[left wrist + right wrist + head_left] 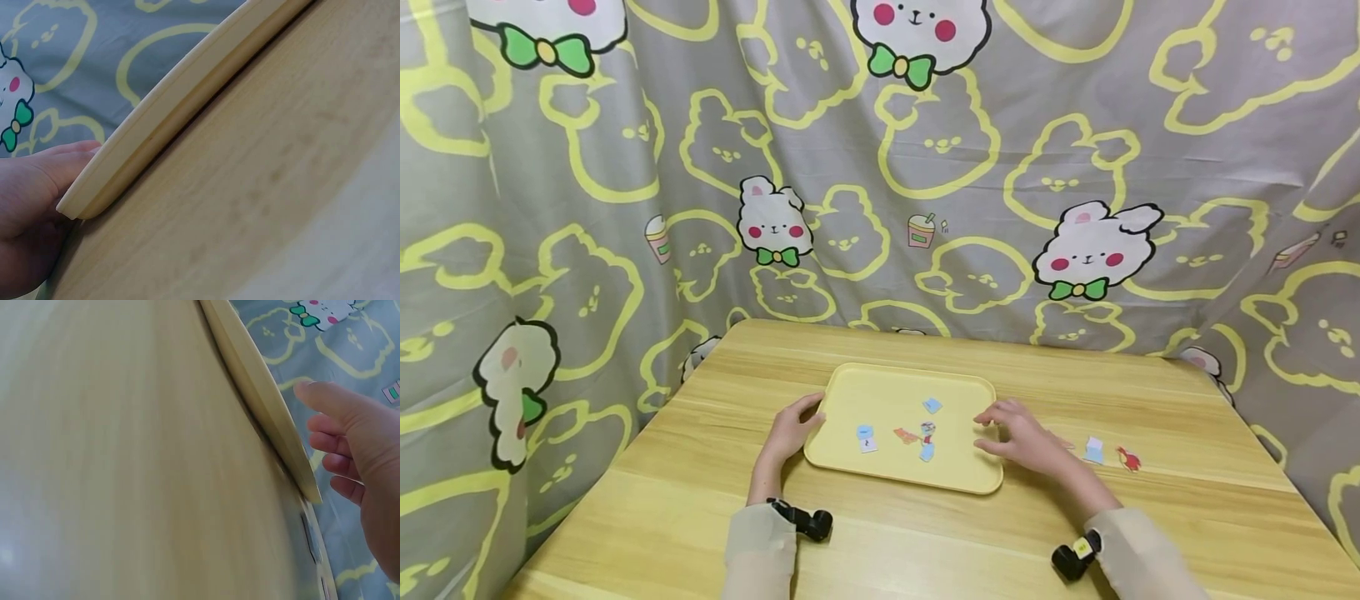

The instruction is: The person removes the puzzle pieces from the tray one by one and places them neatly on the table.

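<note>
A pale yellow tray (880, 379) lies on the wooden table, with several small paper cutouts on it. My left hand (793, 429) rests against the tray's left rim; in the left wrist view its thumb reaches over the edge of the tray (156, 112). My right hand (1018, 433) hovers at the right rim, fingers loosely bent with a gap between thumb and fingers and nothing held. Among the cutouts are a blue-and-white piece (867, 439), an orange piece (906, 435) and a blue square (932, 405). The right wrist view shows the right hand (369, 444) apart from the rim.
To the right of the tray, a blue-and-white cutout (1093, 450) and a red one (1128, 458) lie on the table (910, 533), with another partly behind my right forearm. A grey patterned curtain (850, 150) hangs behind and beside the table.
</note>
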`<move>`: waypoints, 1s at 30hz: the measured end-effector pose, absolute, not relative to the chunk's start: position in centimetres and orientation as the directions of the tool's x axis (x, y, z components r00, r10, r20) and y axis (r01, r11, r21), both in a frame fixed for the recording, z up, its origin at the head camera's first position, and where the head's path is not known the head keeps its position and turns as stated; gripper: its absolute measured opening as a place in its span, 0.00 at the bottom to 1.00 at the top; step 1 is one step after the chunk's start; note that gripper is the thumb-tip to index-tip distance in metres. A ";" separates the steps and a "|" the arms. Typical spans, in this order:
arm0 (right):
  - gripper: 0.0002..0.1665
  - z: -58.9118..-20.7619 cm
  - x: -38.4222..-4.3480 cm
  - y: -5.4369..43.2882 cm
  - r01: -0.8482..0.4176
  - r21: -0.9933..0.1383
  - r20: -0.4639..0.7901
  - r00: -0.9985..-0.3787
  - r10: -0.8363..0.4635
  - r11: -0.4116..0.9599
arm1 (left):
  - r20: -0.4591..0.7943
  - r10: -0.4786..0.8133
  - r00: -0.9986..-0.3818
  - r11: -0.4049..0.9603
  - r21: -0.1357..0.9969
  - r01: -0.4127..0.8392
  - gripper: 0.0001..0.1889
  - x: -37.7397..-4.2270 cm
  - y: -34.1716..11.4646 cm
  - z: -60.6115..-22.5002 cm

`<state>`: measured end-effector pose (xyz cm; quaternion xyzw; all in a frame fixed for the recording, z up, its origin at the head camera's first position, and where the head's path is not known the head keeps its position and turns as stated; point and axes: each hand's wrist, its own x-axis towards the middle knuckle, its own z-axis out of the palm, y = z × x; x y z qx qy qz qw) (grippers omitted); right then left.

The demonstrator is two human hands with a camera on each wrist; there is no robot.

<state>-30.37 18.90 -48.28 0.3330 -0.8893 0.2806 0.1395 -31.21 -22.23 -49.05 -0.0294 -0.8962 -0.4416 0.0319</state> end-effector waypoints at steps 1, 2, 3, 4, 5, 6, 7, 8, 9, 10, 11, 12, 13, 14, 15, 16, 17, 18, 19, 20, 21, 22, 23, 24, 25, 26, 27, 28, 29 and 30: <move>0.19 -48.3 -30.4 18.6 -0.673 -0.407 0.431 -0.738 -0.520 0.618 | 0.081 0.024 -0.996 0.605 0.792 0.079 0.24 -31.2 -22.2 -49.1; 0.19 -48.3 -30.5 18.3 -0.674 -0.409 0.425 -0.737 -0.525 0.615 | 0.084 0.027 -0.996 0.608 0.790 0.083 0.24 -31.2 -22.2 -49.1; 0.19 -48.3 -30.5 18.1 -0.674 -0.412 0.419 -0.738 -0.529 0.613 | 0.086 0.029 -0.996 0.608 0.789 0.086 0.25 -31.2 -22.2 -49.2; 0.20 -48.4 -30.6 17.8 -0.674 -0.411 0.413 -0.738 -0.533 0.614 | 0.089 0.031 -0.996 0.608 0.789 0.090 0.25 -31.3 -22.2 -49.2; 0.20 -48.4 -30.6 17.5 -0.673 -0.412 0.407 -0.739 -0.537 0.615 | 0.088 0.031 -0.996 0.603 0.793 0.089 0.25 -31.3 -22.2 -49.2; 0.21 -48.4 -30.7 17.3 -0.673 -0.412 0.401 -0.739 -0.541 0.614 | 0.088 0.031 -0.996 0.603 0.793 0.089 0.25 -31.3 -22.2 -49.2; 0.21 -48.5 -30.7 17.0 -0.674 -0.411 0.398 -0.739 -0.544 0.614 | 0.091 0.033 -0.995 0.606 0.790 0.092 0.25 -31.3 -22.2 -49.2; 0.22 -48.5 -30.8 16.8 -0.676 -0.407 0.396 -0.736 -0.549 0.614 | 0.089 0.031 -0.996 0.606 0.790 0.090 0.25 -31.4 -22.2 -49.3; 0.22 -48.5 -30.8 16.6 -0.681 -0.399 0.397 -0.732 -0.553 0.614 | 0.086 0.029 -0.996 0.604 0.792 0.086 0.25 -31.4 -22.2 -49.3; 0.22 -48.6 -30.8 16.4 -0.685 -0.395 0.398 -0.728 -0.558 0.612 | 0.089 0.029 -0.996 0.606 0.790 0.088 0.24 -31.4 -22.2 -49.3; 0.22 -48.6 -30.9 16.2 -0.689 -0.393 0.398 -0.725 -0.563 0.609 | 0.092 0.031 -0.995 0.610 0.787 0.092 0.24 -31.4 -22.3 -49.3; 0.23 -48.6 -30.9 16.0 -0.694 -0.386 0.400 -0.719 -0.568 0.607 | 0.092 0.030 -0.995 0.610 0.787 0.091 0.24 -31.4 -22.3 -49.3; 0.23 -48.7 -30.9 15.9 -0.700 -0.378 0.403 -0.714 -0.573 0.606 | 0.091 0.030 -0.995 0.608 0.789 0.090 0.24 -31.4 -22.3 -49.3; 0.24 -48.7 -31.0 15.7 -0.703 -0.372 0.403 -0.710 -0.578 0.606 | 0.088 0.028 -0.996 0.604 0.792 0.087 0.24 -31.3 -22.3 -49.3; 0.25 -48.7 -31.0 15.5 -0.707 -0.367 0.402 -0.707 -0.582 0.605 | 0.090 0.029 -0.995 0.602 0.793 0.090 0.24 -31.3 -22.3 -49.3; 0.25 -48.7 -31.0 15.4 -0.708 -0.360 0.399 -0.705 -0.586 0.607 | 0.095 0.032 -0.995 0.604 0.791 0.095 0.24 -31.3 -22.3 -49.3; 0.26 -48.7 -31.1 15.2 -0.708 -0.354 0.394 -0.705 -0.589 0.611 | 0.096 0.033 -0.995 0.604 0.791 0.096 0.24 -31.3 -22.3 -49.3; 0.27 -48.7 -31.1 15.0 -0.709 -0.350 0.389 -0.705 -0.593 0.612 | 0.097 0.033 -0.995 0.605 0.790 0.097 0.24 -31.3 -22.3 -49.3; 0.28 -48.6 -31.1 14.9 -0.705 -0.350 0.379 -0.708 -0.596 0.616 | 0.095 0.032 -0.995 0.604 0.792 0.095 0.24 -31.4 -22.4 -49.3; 0.29 -48.5 -31.1 14.7 -0.703 -0.347 0.367 -0.711 -0.599 0.621 | 0.093 0.032 -0.995 0.604 0.791 0.093 0.24 -31.4 -22.4 -49.3; 0.30 -48.4 -31.1 14.5 -0.700 -0.339 0.357 -0.713 -0.603 0.628 | 0.091 0.031 -0.995 0.604 0.791 0.091 0.24 -31.4 -22.4 -49.3; 0.31 -48.4 -31.0 14.4 -0.696 -0.335 0.343 -0.718 -0.606 0.635 | 0.095 0.033 -0.995 0.608 0.788 0.096 0.24 -31.4 -22.4 -49.3; 0.32 -48.3 -31.0 14.3 -0.691 -0.333 0.331 -0.722 -0.607 0.641 | 0.092 0.032 -0.995 0.605 0.791 0.092 0.24 -31.4 -22.4 -49.3; 0.34 -48.3 -31.0 14.1 -0.689 -0.324 0.320 -0.725 -0.610 0.649 | 0.093 0.033 -0.995 0.604 0.792 0.094 0.24 -31.4 -22.4 -49.3; 0.35 -48.3 -31.0 14.0 -0.685 -0.314 0.309 -0.728 -0.612 0.657 | 0.091 0.032 -0.995 0.598 0.796 0.092 0.24 -31.4 -22.4 -49.3; 0.36 -48.2 -31.0 13.9 -0.684 -0.305 0.302 -0.729 -0.614 0.663 | 0.094 0.033 -0.995 0.598 0.796 0.095 0.24 -31.4 -22.4 -49.3; 0.38 -48.2 -31.0 13.8 -0.682 -0.302 0.297 -0.731 -0.614 0.666 | 0.098 0.034 -0.995 0.597 0.796 0.098 0.24 -31.4 -22.4 -49.3; 0.39 -48.2 -31.1 13.7 -0.682 -0.299 0.294 -0.731 -0.615 0.667 | 0.101 0.036 -0.994 0.597 0.796 0.102 0.24 -31.4 -22.4 -49.3; 0.40 -48.3 -31.1 13.6 -0.682 -0.293 0.295 -0.731 -0.616 0.670 | 0.098 0.034 -0.995 0.593 0.799 0.100 0.25 -31.4 -22.4 -49.3; 0.41 -48.3 -31.1 13.5 -0.684 -0.286 0.295 -0.729 -0.617 0.671 | 0.103 0.035 -0.994 0.595 0.797 0.104 0.25 -31.5 -22.4 -49.3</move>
